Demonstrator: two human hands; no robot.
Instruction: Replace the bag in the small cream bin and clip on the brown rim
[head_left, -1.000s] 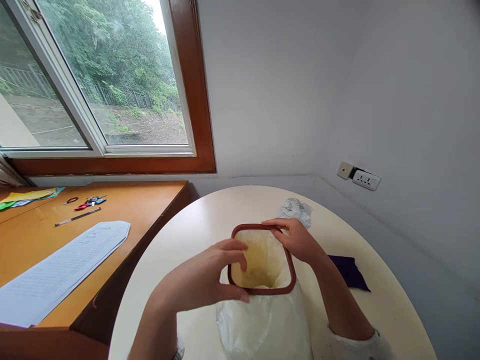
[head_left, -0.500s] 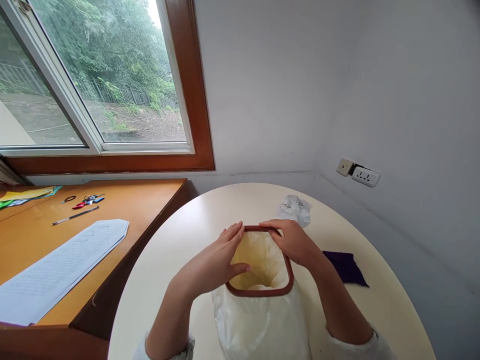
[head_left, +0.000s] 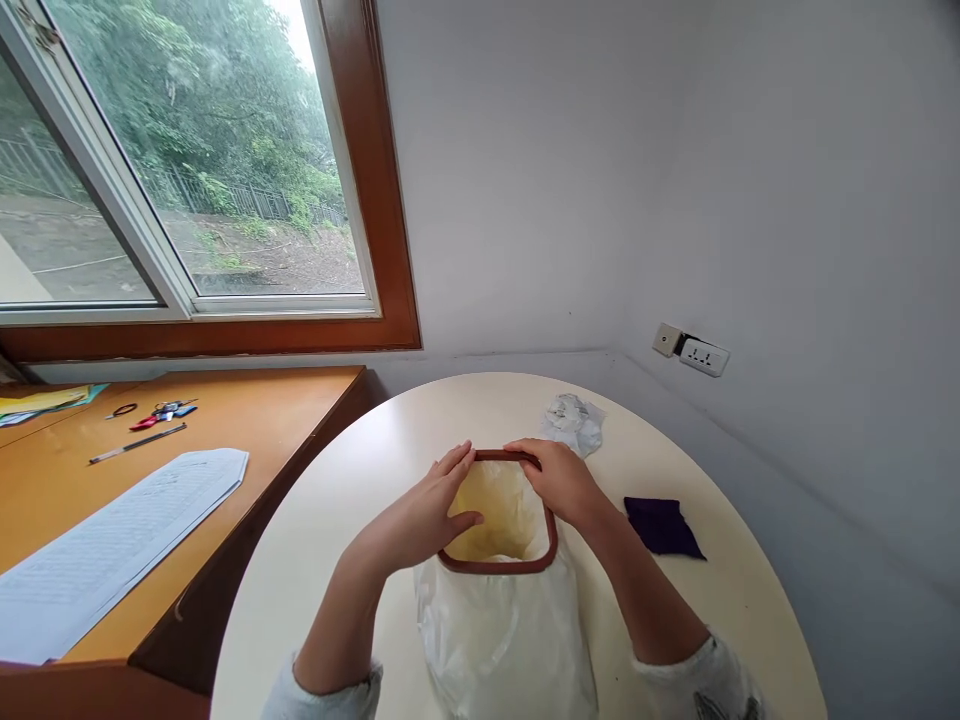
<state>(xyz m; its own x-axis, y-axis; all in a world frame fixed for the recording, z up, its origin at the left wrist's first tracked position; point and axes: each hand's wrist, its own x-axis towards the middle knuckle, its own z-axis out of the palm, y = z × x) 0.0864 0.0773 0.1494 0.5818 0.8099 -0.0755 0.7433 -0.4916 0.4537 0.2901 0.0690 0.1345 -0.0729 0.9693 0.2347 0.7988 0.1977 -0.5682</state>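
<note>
Left hand [head_left: 424, 515]: held open, with the thumb spread away from the fingers; the fingertips are laid on the far left corner of the brown rim [head_left: 499, 567], and the thumb is extended over the opening.
Right hand [head_left: 561, 482]: curled over the far right corner of the rim, which is gripped between fingers and thumb.
Bin: placed on the round cream desk [head_left: 330, 560], between the forearms; its opening is framed by the rim, and its outside is covered by a white bag [head_left: 506, 640].
Beyond the right hand: crumpled clear plastic [head_left: 576, 420] is set on the same desk; a dark purple cloth [head_left: 664, 526] is laid to the right of the forearm.
Hidden: the rim's left side is covered by the left hand, and its far right corner by the right.
Cut off: the bag's lower part and both sleeves [head_left: 330, 690] are cropped by the bottom edge.
Hard to make out: the bin's yellowish inside; the writing on the paper sheets [head_left: 142, 540] at left cannot be read.
</note>
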